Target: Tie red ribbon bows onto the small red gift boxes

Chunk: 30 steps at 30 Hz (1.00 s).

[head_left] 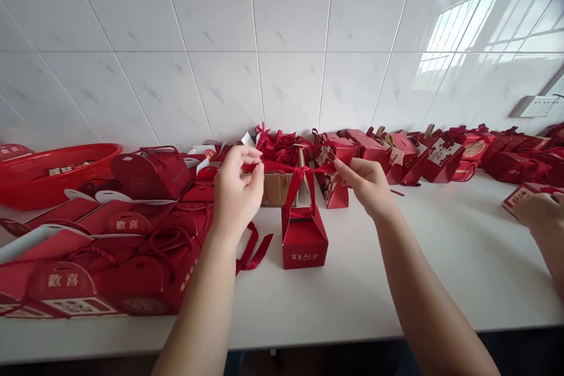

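Card box, gable-topped, flat looped ribbon

You are holding your bare forearms forward, pinching thumb to fingers with left hand at eleven o'clock, right hand at one.

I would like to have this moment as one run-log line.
left hand: holds red ribbon; right hand: holds same ribbon; small red box: upright beneath ribbon
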Motion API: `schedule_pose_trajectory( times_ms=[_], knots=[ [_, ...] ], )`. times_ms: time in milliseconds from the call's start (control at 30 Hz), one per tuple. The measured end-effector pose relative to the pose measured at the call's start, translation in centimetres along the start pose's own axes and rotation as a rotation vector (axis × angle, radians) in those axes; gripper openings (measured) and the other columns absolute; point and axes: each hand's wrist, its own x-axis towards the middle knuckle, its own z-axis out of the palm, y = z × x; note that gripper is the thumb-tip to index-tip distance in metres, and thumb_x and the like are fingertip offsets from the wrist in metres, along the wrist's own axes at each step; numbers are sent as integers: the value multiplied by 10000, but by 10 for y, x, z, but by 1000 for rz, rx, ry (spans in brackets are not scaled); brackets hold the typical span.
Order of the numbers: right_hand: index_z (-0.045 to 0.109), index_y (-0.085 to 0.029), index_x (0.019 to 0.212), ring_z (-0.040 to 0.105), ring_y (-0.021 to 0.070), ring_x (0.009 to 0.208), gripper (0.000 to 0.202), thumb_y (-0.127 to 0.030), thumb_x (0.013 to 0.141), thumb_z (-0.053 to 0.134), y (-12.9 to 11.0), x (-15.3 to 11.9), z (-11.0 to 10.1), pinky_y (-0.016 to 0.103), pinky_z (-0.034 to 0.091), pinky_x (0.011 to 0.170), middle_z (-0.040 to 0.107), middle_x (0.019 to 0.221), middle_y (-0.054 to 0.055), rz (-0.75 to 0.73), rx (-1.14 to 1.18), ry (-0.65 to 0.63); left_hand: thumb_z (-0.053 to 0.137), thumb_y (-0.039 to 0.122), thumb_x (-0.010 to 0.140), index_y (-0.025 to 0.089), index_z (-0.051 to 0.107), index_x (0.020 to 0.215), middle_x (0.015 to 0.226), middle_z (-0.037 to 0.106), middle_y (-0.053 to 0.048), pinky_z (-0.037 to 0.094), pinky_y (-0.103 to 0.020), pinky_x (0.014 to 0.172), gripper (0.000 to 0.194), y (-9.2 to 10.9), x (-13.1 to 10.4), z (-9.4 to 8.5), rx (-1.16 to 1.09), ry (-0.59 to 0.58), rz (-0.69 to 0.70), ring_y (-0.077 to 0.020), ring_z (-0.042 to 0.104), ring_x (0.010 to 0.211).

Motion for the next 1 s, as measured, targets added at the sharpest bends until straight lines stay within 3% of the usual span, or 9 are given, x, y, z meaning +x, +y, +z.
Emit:
schedule_pose_trajectory(
  times_ms=[233,467,700,1000],
  knots=[
    [597,-165,557,529,139,607,377,-475,750,692,55,-32,-11,279,414,611,642,627,48,243,339,53,664,255,747,177,529,921,903,567,-11,553,-245,714,233,-22,-36,-11,-299,150,-296,-116,611,795],
    [682,-170,714,512,157,657,370,-533,768,642,78,-58,-37,298,395,662,654,672,55,392,68,53,696,278,713,174,522,916,874,582,1,543,-258,710,287,-39,-63,-23,-360,183,-502,-121,642,756],
    [720,-161,793,501,170,668,425,-569,777,602,86,-66,-46,312,396,679,641,675,62,419,-42,11,672,311,719,178,520,935,909,571,-7,547,-263,674,295,-50,-75,-32,-181,171,-489,-108,633,664],
    [720,-136,757,575,174,681,423,-554,706,685,105,-66,-46,289,439,604,679,834,124,515,177,38,642,298,727,190,518,916,882,581,-12,540,-269,657,250,-66,-78,-43,-36,187,-427,-121,638,636]
  ],
)
